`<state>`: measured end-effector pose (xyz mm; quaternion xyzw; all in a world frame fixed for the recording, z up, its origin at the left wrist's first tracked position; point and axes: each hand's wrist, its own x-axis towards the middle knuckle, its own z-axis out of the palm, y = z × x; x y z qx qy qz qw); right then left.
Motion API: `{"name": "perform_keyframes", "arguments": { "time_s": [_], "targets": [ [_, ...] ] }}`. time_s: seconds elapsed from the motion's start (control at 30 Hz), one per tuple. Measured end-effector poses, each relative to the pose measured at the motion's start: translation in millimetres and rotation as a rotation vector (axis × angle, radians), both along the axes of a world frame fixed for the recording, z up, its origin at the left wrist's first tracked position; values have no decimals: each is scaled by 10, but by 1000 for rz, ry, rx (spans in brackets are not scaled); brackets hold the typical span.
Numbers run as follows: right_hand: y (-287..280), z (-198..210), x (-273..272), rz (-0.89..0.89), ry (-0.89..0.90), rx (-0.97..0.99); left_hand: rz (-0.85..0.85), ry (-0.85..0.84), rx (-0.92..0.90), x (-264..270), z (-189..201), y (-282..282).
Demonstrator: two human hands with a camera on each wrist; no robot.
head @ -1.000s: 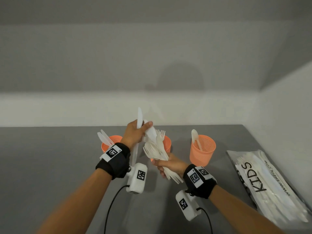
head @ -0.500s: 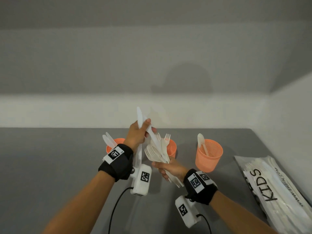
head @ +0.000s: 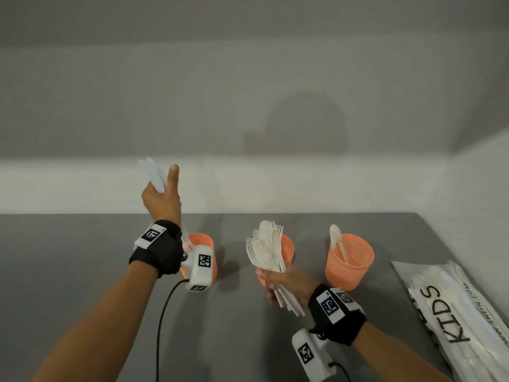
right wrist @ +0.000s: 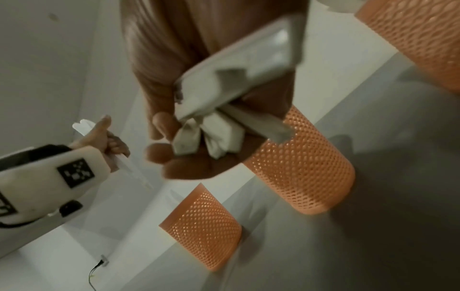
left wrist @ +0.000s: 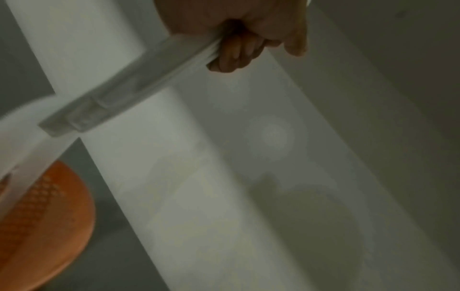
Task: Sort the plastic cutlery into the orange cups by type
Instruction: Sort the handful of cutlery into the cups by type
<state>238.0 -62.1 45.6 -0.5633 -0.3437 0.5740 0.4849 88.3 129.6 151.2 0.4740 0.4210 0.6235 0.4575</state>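
My left hand [head: 161, 190] is raised above the left orange cup [head: 202, 241] and pinches a white plastic knife [head: 153, 172], perhaps two stacked, with the forefinger pointing up. In the left wrist view the knife handle [left wrist: 129, 86] slants down toward that cup [left wrist: 44, 216]. My right hand [head: 281, 282] grips a bundle of white forks and spoons [head: 265, 249] upright in front of the middle cup [head: 287, 248]. The right cup [head: 349, 260] holds one spoon [head: 336, 238]. The right wrist view shows the bundle's handles [right wrist: 224, 110] in my fist.
A plastic bag marked KIDS [head: 451, 312], with more white cutlery inside, lies at the right edge of the grey table [head: 68, 257]. White walls stand close behind and to the right. A black cable [head: 162, 321] hangs from the left wrist camera.
My left hand has pulled the knife away from the bundle and swung it left and up, over the left cup. The right hand still holds the bundle by the middle cup.
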Motion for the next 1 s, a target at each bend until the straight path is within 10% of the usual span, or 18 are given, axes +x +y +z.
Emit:
{"name": "perform_keyframes", "arguments": {
  "time_s": [0.4,0.7,1.0],
  "targets": [
    [96,42,62,-179,-8,-7,-78,254,-60,71,-907,20],
    [102,72,20,-185,32,34,-58,468,287,94,-640,-403],
    [61,146,-75,-91,167,-61,-916,372,-262,415,-584,-1200]
  ]
}}
